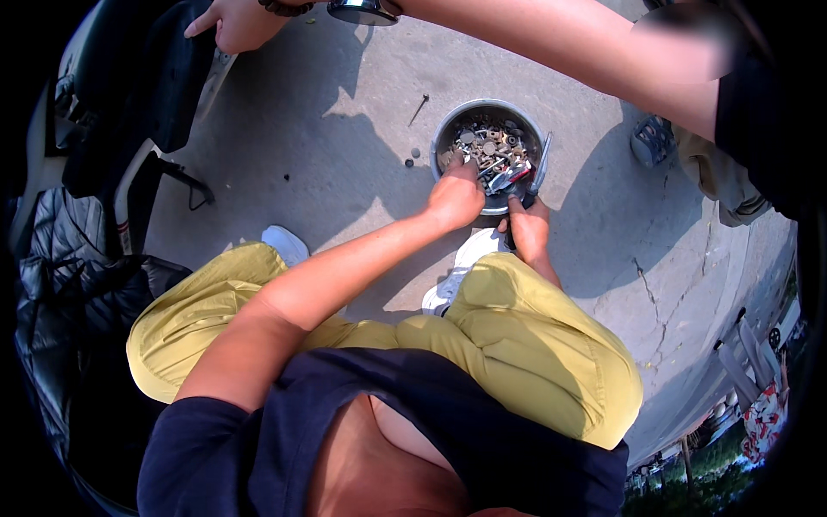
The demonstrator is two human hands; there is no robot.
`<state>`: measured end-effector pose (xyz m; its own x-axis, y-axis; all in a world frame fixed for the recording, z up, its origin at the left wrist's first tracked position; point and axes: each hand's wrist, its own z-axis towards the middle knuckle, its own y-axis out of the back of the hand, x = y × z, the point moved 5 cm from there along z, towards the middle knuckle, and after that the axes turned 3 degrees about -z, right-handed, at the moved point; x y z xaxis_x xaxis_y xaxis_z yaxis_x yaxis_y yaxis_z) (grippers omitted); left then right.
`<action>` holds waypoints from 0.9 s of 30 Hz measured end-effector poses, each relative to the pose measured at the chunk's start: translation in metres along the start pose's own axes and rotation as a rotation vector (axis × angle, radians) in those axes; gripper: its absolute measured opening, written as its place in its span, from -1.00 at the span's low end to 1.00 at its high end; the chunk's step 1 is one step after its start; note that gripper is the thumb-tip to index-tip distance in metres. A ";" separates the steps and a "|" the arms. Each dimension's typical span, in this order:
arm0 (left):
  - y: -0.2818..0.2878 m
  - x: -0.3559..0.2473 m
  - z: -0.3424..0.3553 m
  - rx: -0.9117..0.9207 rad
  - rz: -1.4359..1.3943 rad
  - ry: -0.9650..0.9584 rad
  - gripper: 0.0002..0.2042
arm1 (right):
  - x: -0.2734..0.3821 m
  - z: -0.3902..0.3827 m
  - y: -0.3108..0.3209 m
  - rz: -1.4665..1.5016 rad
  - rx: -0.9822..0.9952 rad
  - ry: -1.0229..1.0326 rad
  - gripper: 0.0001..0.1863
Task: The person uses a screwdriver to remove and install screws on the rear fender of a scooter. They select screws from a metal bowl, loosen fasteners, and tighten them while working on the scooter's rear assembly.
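A round metal bowl (440, 129) of loose hardware stands on the ground ahead of me. Bolts, nuts and washers (489, 148) fill it, with a small red and silver piece (515, 175) on top near its right side. My left hand (459, 196) reaches over the near left rim, fingers curled down among the hardware. What those fingertips pinch is hidden. At the near right rim, my right hand (529, 227) is closed on the bowl's edge, thumb uppermost. A long grey handle-like bar (543, 164) lies along the right rim above it.
Another person's arm (551, 43) crosses the top; that person's hand (245, 21) rests on a black vehicle part (172, 77) at left. A long bolt (419, 109) and small round pieces (409, 163) lie on the concrete. A blue shoe (652, 140) stands at right.
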<state>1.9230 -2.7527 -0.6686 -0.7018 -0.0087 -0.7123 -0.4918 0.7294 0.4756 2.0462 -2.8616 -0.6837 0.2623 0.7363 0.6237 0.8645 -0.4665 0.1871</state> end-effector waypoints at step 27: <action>-0.036 -0.028 -0.020 0.091 0.197 -0.420 -0.51 | -0.012 0.006 0.012 -0.051 0.064 -0.064 -0.65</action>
<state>1.9502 -2.7922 -0.6555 -0.4984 0.4001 -0.7691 -0.3093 0.7467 0.5889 2.0564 -2.8734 -0.6936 0.2427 0.7892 0.5641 0.9026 -0.3969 0.1669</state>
